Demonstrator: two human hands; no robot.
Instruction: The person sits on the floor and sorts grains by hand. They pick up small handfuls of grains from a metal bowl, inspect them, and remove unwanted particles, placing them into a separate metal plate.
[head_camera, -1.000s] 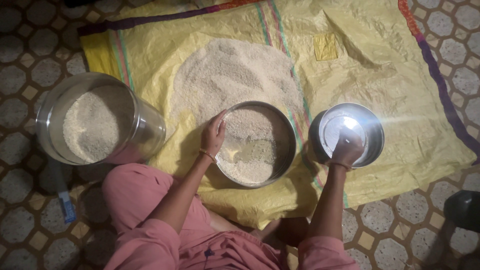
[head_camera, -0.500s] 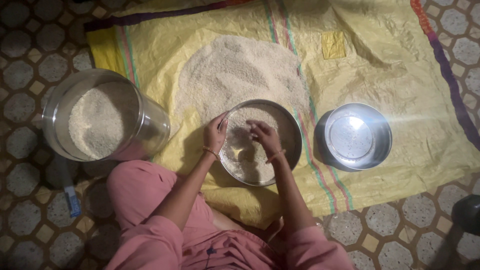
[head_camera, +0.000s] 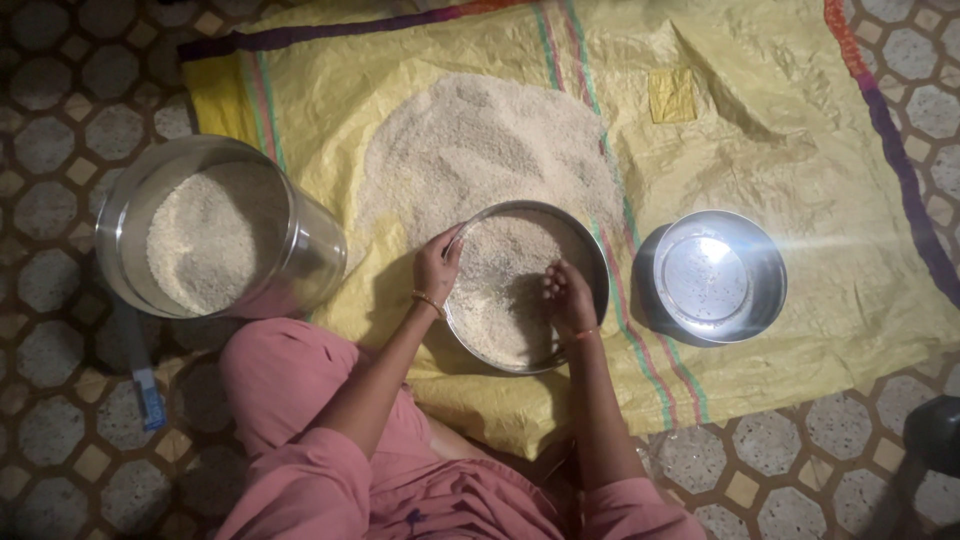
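Sitting on the yellow woven sheet (head_camera: 760, 130), just below the loose grain heap (head_camera: 490, 140) and between the big steel pot (head_camera: 215, 235) and the empty steel bowl (head_camera: 718, 277): the round steel pan (head_camera: 590, 262), part-filled with grain. Pinching its near-left rim with the left hand (head_camera: 437, 265), fingers closed on the thin edge; dipping the right hand (head_camera: 568, 297) into the grain with fingers loosely curled, gripping nothing firm. Probably handling as stiff, smooth and slippery, moderately heavy with a shifting load, so best taken by opposite rims and kept level.

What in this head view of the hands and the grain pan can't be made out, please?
- Right hand fingertips: dim, blurred; a pinch cannot be told.
- Round metal pan: floor hidden under grain.
- Small steel bowl: glare hides its inside.
- Dark object: cut by the right edge.
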